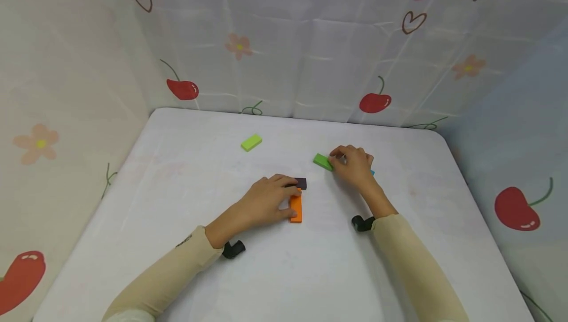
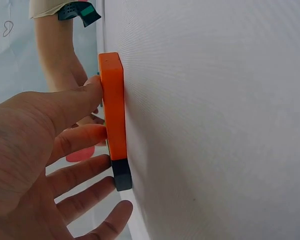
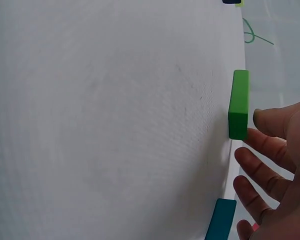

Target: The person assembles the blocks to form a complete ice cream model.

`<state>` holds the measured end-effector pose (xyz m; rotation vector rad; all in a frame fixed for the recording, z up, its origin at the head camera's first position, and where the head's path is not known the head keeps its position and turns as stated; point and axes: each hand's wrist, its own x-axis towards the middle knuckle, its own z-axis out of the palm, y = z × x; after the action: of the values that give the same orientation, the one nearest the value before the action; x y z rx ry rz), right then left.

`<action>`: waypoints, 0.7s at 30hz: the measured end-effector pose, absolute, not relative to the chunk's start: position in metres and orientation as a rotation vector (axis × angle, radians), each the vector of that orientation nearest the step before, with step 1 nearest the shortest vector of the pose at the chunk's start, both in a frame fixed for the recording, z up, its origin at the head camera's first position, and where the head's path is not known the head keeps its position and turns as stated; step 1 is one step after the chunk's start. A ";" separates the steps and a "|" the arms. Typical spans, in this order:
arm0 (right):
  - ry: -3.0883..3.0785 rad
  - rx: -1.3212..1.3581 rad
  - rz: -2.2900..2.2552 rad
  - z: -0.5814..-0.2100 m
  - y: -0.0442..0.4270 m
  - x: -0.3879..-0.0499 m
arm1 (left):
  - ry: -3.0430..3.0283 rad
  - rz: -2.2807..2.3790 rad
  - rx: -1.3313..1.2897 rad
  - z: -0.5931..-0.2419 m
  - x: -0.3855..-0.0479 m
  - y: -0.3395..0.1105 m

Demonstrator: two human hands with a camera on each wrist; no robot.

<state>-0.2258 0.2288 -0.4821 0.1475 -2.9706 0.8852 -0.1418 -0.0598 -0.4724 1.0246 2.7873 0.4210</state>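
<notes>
Left hand (image 1: 266, 198) loosely extended, its thumb and forefinger touched the orange block (image 1: 296, 204) | dark block (image 1: 301, 183) abutted that block's far end | right hand (image 1: 354, 168) relaxed, gripped nothing visible; green block (image 1: 322, 161) lay just left of its fingertips, forefinger contact unclear

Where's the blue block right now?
In the right wrist view, the blue block is at the bottom edge, right of centre, below the green block; in the head view, the right hand mostly hides it.
</notes>
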 end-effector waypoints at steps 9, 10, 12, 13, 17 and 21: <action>-3.015 0.153 0.919 -0.483 0.230 -0.226 | 2.786 0.406 1.018 -0.472 -0.142 -0.059; -3.016 0.151 0.927 -0.483 0.230 -0.226 | 2.786 0.407 1.017 -0.472 -0.142 -0.059; -3.018 0.147 0.934 -0.483 0.230 -0.226 | 2.785 0.408 1.018 -0.472 -0.142 -0.058; -3.017 0.144 0.937 -0.482 0.229 -0.226 | 2.785 0.410 1.017 -0.472 -0.142 -0.058; -3.011 0.137 0.937 -0.483 0.229 -0.225 | 2.783 0.411 1.016 -0.470 -0.142 -0.058; -2.997 0.147 0.948 -0.485 0.228 -0.225 | 2.782 0.403 1.012 -0.469 -0.142 -0.058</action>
<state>-0.2254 0.2280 -0.4852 0.1468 -2.9966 0.9479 -0.1420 -0.0583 -0.4694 1.0124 2.7823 0.4034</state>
